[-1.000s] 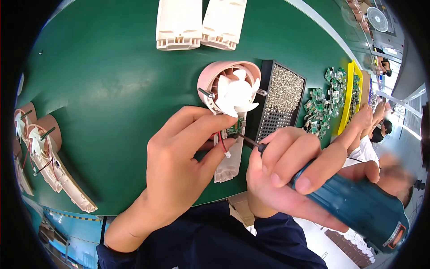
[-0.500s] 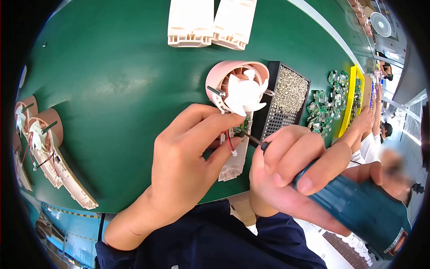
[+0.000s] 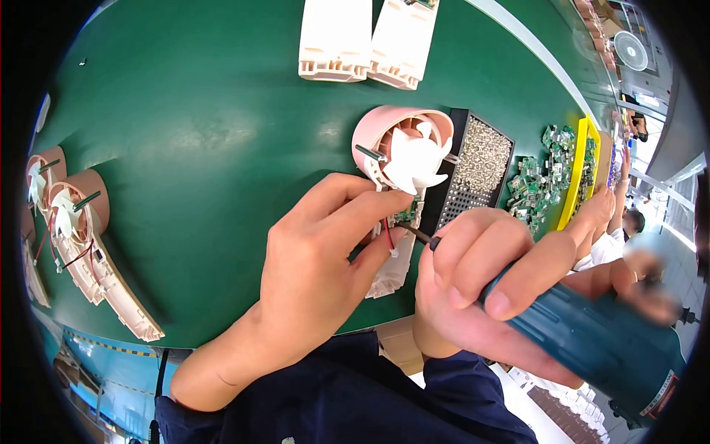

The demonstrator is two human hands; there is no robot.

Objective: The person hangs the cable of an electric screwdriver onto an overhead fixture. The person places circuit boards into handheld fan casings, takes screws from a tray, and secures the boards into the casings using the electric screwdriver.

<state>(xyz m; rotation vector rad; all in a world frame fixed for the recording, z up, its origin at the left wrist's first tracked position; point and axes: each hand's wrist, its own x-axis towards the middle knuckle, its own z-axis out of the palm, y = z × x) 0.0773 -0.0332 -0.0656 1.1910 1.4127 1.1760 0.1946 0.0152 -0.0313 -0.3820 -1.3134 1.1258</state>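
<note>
A handheld fan body (image 3: 387, 285) lies on the table, its pink round housing (image 3: 366, 132) pointing away from me and its white fan blade (image 3: 414, 159) facing up. My left hand (image 3: 307, 255) grips the fan body with thumb and fingers just below the housing. Between those fingertips a small green circuit board (image 3: 408, 213) shows in part. Red and black wires with a white connector (image 3: 393, 253) hang beside the thumb. My right hand (image 3: 477, 277) is wrapped round a dark teal electric screwdriver (image 3: 592, 329). Its thin bit (image 3: 416, 232) reaches the board area; whether a screw sits under the tip is hidden.
Right of the fan stands a black tray (image 3: 457, 198) full of small screws (image 3: 482, 152). Beyond it are piled circuit boards (image 3: 536, 185) and a yellow bin (image 3: 579, 174). White shells (image 3: 336, 44) lie at the far side, more fan bodies (image 3: 100, 270) at left. Other people sit at right.
The view has shifted slightly, so the table things appear a little further right. Both hands keep their hold, and the screwdriver bit stays at the board area.
</note>
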